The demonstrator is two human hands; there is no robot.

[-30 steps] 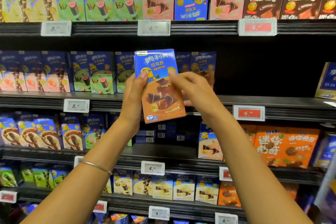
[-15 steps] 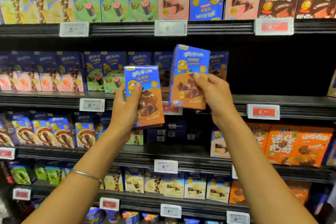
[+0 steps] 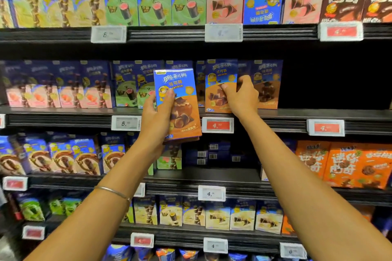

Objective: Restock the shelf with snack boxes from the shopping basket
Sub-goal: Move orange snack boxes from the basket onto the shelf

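Observation:
My left hand (image 3: 158, 115) grips a blue-and-brown snack box (image 3: 180, 110), held upright in front of the second shelf (image 3: 297, 113); more box edges show under it, so it may be a small stack. My right hand (image 3: 240, 95) holds a second blue-and-brown box (image 3: 218, 78), which stands upright on that shelf among matching boxes. My thumb lies on its front and my fingers curl round its right side. The shopping basket is out of view.
Right of the matching boxes (image 3: 268, 82), the second shelf is dark and bare. Pink and green boxes (image 3: 84, 87) fill its left part. Other shelves above and below carry rows of boxes, with orange boxes (image 3: 350, 163) at lower right. Price tags (image 3: 217, 125) line the shelf edges.
My right hand moved its box up and back onto the second shelf, setting it among the matching boxes. My left hand stayed in front of the shelf with its box.

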